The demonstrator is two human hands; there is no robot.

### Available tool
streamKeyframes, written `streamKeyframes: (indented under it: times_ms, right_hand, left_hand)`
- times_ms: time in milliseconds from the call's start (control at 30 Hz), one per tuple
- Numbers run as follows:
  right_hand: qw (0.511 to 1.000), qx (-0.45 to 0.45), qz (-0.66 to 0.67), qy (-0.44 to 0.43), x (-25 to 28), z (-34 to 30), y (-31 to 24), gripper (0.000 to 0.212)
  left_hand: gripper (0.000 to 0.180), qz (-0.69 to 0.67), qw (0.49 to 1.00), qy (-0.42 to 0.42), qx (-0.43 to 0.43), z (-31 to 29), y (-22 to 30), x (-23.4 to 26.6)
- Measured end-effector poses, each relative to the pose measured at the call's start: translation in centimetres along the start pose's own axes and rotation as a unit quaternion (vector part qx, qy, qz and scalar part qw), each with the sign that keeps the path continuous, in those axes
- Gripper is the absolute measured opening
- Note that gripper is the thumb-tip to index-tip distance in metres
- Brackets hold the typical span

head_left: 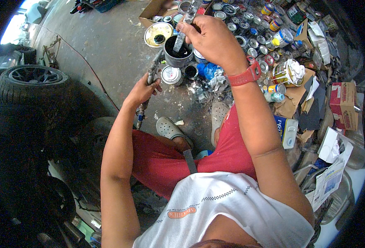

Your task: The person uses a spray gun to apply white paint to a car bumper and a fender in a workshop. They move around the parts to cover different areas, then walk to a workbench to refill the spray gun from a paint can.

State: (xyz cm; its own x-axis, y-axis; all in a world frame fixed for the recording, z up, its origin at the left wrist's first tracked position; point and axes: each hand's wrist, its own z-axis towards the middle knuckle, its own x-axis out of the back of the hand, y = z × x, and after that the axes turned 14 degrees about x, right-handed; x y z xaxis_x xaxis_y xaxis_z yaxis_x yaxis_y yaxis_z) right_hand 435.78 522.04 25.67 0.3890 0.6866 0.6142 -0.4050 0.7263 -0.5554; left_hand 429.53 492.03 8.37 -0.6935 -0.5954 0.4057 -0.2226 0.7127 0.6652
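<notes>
Fingers (195, 31) of the right hand (213, 39) pinch a flat stir stick (183, 28) dipped into a grey cup of black paint (177, 51). The left hand (143, 89) grips a spray gun (151, 74) just beside the cup. Below lies stained concrete floor (104, 45), paint tins (252, 37) crowded right, tyres (31, 82) stacked left.
</notes>
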Motion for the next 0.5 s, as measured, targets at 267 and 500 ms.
streamKeyframes:
  times_ms: [267,500]
  right_hand:
    - [0.999,0.032,0.005,0.004,-0.1,-0.3,-0.1,0.048]
    - [0.998,0.042,-0.052,-0.008,0.0,-0.2,-0.1,0.044]
  left_hand:
    - [0.044,0.006,1.000,0.011,0.014,-0.5,0.5,0.0]
    - [0.040,0.021,0.999,0.012,0.021,-1.5,1.7,0.1]
